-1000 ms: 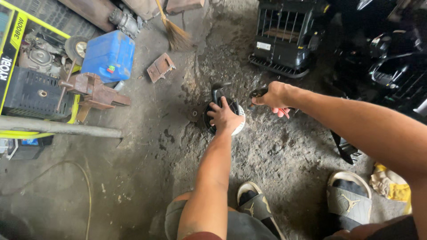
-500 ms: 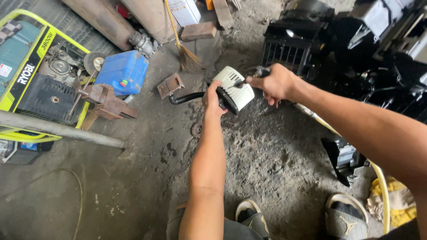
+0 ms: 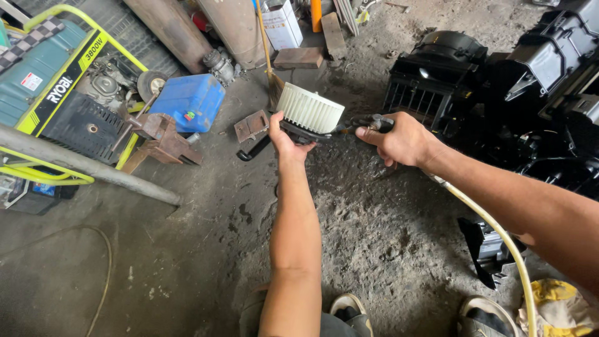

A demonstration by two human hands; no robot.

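Both bare arms are stretched forward and held level. The left hand point(image 3: 288, 138) is cupped, fingers curled upward in a grip. The right hand point(image 3: 399, 138) is clenched into a fist, knuckles up.

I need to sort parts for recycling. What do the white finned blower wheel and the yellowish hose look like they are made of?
The white finned blower wheel, held up by the left hand, looks like moulded matte plastic: thin, even vanes. The yellowish hose running from the right hand seems flexible rubber or vinyl, since it curves smoothly and looks dull.
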